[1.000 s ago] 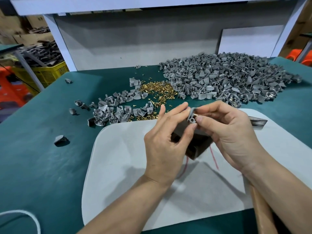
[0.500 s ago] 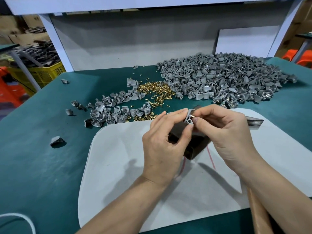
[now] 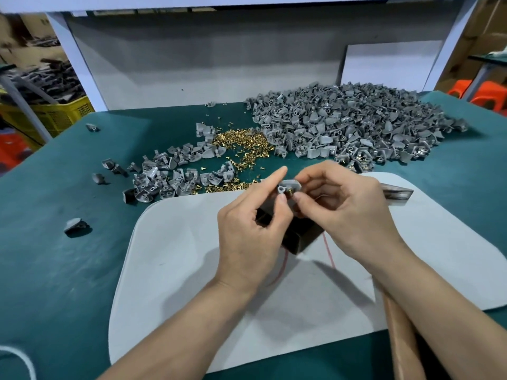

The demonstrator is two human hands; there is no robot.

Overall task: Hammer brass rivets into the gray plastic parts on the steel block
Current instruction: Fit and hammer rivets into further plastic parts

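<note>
Brass rivet (image 3: 289,191) started by hand in gray plastic part (image 3: 288,185), held just above the steel block (image 3: 299,238).
The part is pinched by the fingers (image 3: 270,182) of the left hand (image 3: 247,229), the rivet by the right hand (image 3: 348,212), apparently so that it is seated before hammering.

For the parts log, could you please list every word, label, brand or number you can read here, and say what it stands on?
None can be read.
The gray plastic part, brass rivet, steel block and hammer head show no marking.
The yellow crate and cardboard boxes behind are too blurred to tell.
</note>
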